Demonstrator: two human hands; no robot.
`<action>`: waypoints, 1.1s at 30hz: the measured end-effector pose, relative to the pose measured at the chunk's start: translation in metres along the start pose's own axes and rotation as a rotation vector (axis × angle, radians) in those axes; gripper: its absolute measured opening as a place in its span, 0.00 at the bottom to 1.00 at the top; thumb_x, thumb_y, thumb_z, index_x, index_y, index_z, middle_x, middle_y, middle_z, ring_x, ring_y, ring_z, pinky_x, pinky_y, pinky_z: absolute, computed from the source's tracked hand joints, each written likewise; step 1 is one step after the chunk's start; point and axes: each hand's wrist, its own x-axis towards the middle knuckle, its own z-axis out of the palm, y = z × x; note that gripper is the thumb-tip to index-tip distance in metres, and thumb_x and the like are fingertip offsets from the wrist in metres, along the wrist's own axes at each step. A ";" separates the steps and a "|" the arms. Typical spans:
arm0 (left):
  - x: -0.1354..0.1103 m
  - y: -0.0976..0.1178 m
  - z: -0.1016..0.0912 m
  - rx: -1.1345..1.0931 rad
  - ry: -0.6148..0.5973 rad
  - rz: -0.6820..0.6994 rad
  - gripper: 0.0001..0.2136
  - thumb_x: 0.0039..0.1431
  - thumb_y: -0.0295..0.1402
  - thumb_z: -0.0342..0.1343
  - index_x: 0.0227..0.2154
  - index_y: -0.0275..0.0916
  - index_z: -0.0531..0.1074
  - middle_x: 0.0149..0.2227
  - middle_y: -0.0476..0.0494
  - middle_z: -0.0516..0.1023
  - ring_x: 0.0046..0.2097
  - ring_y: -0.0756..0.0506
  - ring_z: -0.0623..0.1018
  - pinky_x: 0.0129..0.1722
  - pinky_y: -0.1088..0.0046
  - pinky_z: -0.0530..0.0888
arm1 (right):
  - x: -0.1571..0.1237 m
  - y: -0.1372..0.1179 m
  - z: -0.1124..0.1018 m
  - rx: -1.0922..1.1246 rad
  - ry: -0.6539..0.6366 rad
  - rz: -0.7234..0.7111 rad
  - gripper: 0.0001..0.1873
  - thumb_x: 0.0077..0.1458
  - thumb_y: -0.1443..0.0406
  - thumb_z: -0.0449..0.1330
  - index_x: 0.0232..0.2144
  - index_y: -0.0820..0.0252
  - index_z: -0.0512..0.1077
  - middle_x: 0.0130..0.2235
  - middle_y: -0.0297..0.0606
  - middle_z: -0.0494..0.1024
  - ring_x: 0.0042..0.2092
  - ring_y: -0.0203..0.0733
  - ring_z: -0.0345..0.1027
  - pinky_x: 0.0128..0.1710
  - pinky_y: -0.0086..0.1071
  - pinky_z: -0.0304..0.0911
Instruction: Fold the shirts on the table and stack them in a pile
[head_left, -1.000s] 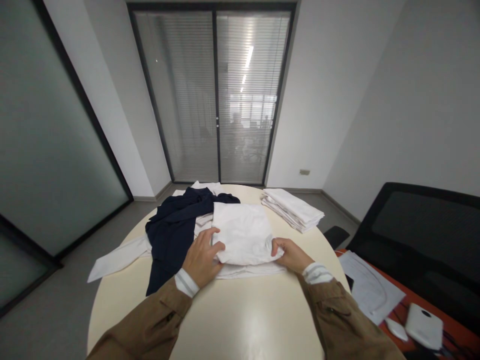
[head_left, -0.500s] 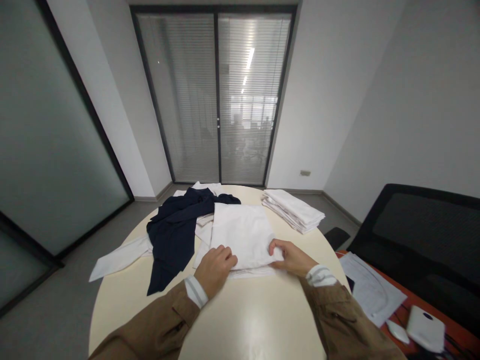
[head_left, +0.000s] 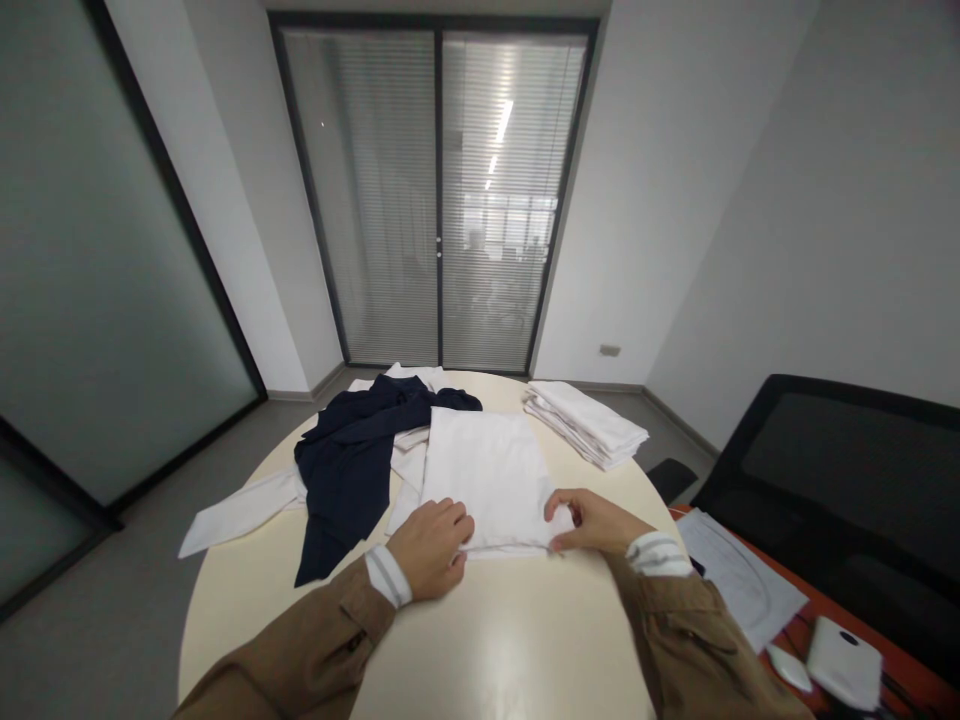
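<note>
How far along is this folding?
Done: a folded white stack sits at the table's far right. In hand: a flat white garment, with the left hand and right hand at its near edge. Left: a rumpled navy garment and loose white clothes.

Soft, even indoor light fills the room; a bright strip of light (head_left: 499, 150) glows through the blinds (head_left: 375, 200); a pale glare lies on the table (head_left: 495, 660) near its front edge; shadows stay faint; the white cloth (head_left: 487, 480) looks slightly overexposed; the wide lens bends the wall (head_left: 750, 200) and dark frame (head_left: 178, 200) near the edges; no heavy blur shows.
</note>
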 end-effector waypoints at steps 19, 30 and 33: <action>0.000 -0.003 0.001 -0.099 -0.062 -0.001 0.04 0.56 0.29 0.55 0.35 0.39 0.71 0.37 0.44 0.77 0.40 0.43 0.75 0.38 0.68 0.69 | 0.054 -0.072 0.062 -0.574 0.132 -0.306 0.32 0.67 0.47 0.43 0.68 0.49 0.54 0.71 0.39 0.49 0.71 0.55 0.35 0.68 0.56 0.35; 0.033 -0.027 0.008 -0.203 0.217 -0.114 0.18 0.69 0.37 0.43 0.54 0.35 0.70 0.55 0.34 0.74 0.57 0.40 0.73 0.55 0.63 0.69 | 0.037 -0.077 0.085 -0.534 -0.046 -0.122 0.38 0.65 0.43 0.41 0.71 0.50 0.41 0.72 0.38 0.31 0.71 0.61 0.18 0.65 0.66 0.22; 0.034 -0.028 0.033 -0.111 0.181 -0.074 0.26 0.70 0.43 0.42 0.65 0.35 0.58 0.68 0.31 0.55 0.69 0.35 0.55 0.64 0.52 0.58 | 0.027 -0.083 0.075 -0.459 -0.157 -0.056 0.44 0.63 0.42 0.44 0.71 0.56 0.36 0.72 0.39 0.29 0.71 0.60 0.17 0.66 0.64 0.23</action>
